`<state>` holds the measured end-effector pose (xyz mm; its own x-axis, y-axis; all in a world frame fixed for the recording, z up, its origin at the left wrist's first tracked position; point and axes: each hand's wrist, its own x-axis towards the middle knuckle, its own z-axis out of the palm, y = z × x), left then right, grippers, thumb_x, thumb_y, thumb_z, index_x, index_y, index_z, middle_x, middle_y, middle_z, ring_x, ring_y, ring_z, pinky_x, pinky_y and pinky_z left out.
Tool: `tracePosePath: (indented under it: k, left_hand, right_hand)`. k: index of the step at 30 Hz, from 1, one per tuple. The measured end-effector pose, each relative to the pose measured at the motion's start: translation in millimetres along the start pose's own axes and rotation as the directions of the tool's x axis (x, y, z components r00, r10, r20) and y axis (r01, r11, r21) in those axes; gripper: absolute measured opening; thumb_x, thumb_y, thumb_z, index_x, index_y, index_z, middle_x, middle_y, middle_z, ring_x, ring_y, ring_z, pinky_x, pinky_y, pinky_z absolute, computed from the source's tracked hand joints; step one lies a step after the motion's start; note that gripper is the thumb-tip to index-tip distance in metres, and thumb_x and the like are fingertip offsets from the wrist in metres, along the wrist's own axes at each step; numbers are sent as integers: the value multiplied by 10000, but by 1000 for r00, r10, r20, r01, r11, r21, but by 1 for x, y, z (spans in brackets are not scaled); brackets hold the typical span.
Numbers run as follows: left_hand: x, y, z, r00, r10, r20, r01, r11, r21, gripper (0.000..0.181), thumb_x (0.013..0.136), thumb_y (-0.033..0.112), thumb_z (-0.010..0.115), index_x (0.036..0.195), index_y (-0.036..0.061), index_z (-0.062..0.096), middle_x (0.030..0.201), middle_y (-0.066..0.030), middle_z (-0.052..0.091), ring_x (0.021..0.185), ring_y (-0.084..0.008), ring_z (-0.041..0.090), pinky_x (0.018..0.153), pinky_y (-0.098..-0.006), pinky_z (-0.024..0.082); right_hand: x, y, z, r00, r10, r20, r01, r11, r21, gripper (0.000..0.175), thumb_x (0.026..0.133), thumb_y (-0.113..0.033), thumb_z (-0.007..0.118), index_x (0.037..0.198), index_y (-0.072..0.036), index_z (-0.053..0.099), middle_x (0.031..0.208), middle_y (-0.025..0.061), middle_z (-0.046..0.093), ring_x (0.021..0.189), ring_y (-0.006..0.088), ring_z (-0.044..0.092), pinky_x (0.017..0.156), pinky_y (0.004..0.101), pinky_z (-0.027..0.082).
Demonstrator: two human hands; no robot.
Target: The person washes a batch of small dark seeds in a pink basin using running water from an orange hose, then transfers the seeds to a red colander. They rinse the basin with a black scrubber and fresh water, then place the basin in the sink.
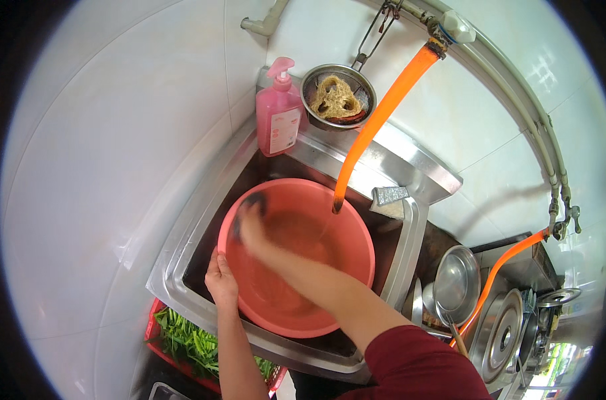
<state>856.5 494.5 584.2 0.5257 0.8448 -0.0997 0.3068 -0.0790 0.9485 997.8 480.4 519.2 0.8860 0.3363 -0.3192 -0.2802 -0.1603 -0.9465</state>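
A large pink plastic basin [303,310] sits in the stainless steel sink [413,235], with a little water in its bottom. My left hand [222,280] grips the basin's rim on the left side. Inside the basin, my right hand [249,225] is blurred by motion against the upper left wall. It presses a dark pad or cloth [255,200] there, whose exact kind the blur hides. An orange hose [378,120] hangs from the tap with its end over the basin, and a thin stream seems to run from it.
A pink pump bottle [275,117] stands at the sink's back left corner. Beside it hangs a strainer [310,107] holding a fibrous scrubber [338,97]. A grey sponge [390,200] lies on the right rim. Metal pots [455,282] stand right; a red crate of greens [190,340] sits lower left.
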Motion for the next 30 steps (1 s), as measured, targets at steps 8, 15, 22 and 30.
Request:
tracePosePath:
  k: [8, 15, 22, 30]
  left_hand:
    - [5, -2, -7, 996, 50, -68, -48, 998, 41, 419, 987, 296, 557, 1248, -28, 614, 1094, -237, 690, 1001, -298, 688, 879, -362, 514]
    - [-3, 7, -3, 1000, -29, 7, 28, 999, 39, 439, 876, 123, 679, 1281, -23, 596, 1136, -215, 688, 1017, -260, 688, 892, -349, 516]
    - [-1, 11, -4, 998, -6, 57, 1, 996, 93, 526, 762, -50, 593, 1287, -16, 594, 1147, -212, 685, 1035, -249, 686, 911, -340, 511]
    - [-5, 17, -6, 1000, -13, -11, 14, 998, 58, 511, 768, -56, 573, 1275, -2, 607, 1118, -223, 686, 1002, -284, 694, 893, -338, 516]
  right_hand:
    - [-74, 29, -13, 858, 0, 514, -41, 997, 69, 552, 1053, -343, 336, 1424, 64, 365, 1517, 228, 331, 1408, 299, 303, 1173, 403, 221]
    - [-116, -3, -257, 193, 828, 527, 765, 209, -609, 504, 916, -351, 424, 1206, -2, 643, 1269, 219, 606, 1210, 369, 538, 1041, 511, 369]
    - [89, 16, -222, 534, -41, 845, 562, -729, -390, 360, 943, -236, 480, 1261, -197, 644, 1463, -51, 475, 1409, 108, 323, 1213, 396, 164]
    - [15, 0, -272, 720, 319, 616, 647, -628, -431, 408, 890, -307, 521, 1210, -104, 673, 1387, 106, 542, 1344, 255, 415, 1162, 467, 230]
